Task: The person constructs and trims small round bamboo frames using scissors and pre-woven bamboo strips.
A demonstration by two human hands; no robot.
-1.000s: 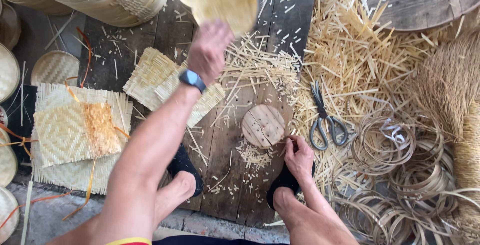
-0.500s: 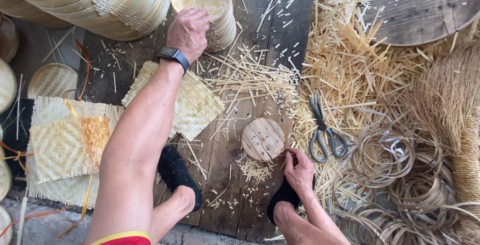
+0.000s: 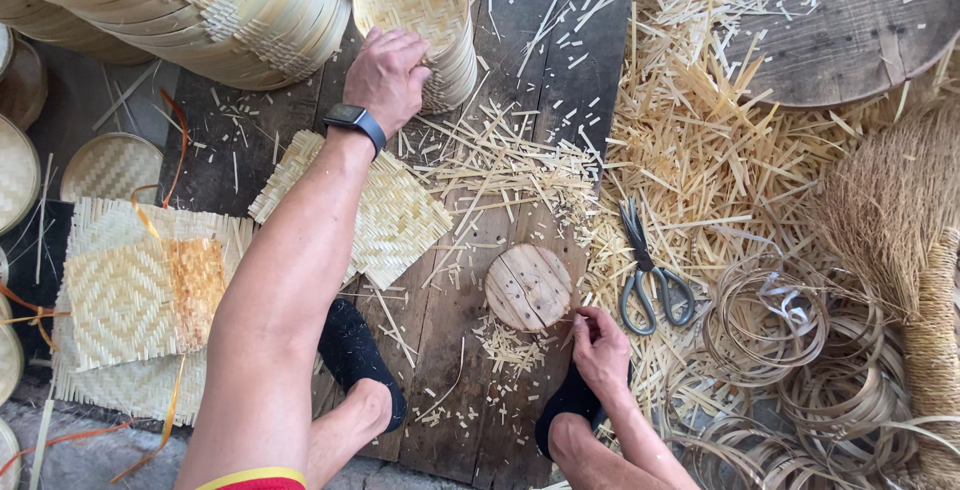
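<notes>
My left hand (image 3: 386,75) reaches far forward and rests against the side of a stack of round woven bamboo trays (image 3: 415,10), fingers curled on its rim. A dark watch sits on that wrist. My right hand (image 3: 600,348) hangs low by my right foot, fingers loosely closed beside a small round wooden disc (image 3: 528,286); whether it pinches a sliver I cannot tell. A square woven bamboo mat (image 3: 385,212) lies under my left forearm on the dark planks.
Grey-handled scissors (image 3: 648,275) lie right of the disc among bamboo offcuts (image 3: 690,150). Coiled bamboo hoops (image 3: 800,350) and a straw broom (image 3: 905,210) sit at right. A big stack of trays (image 3: 200,10) lies top left. Woven mats (image 3: 130,300) lie at left, a round wooden board (image 3: 850,30) top right.
My left hand has lowered the round tray onto the stack and now rests on the stack's side. The view has shifted slightly forward. My right hand stays by the disc.
</notes>
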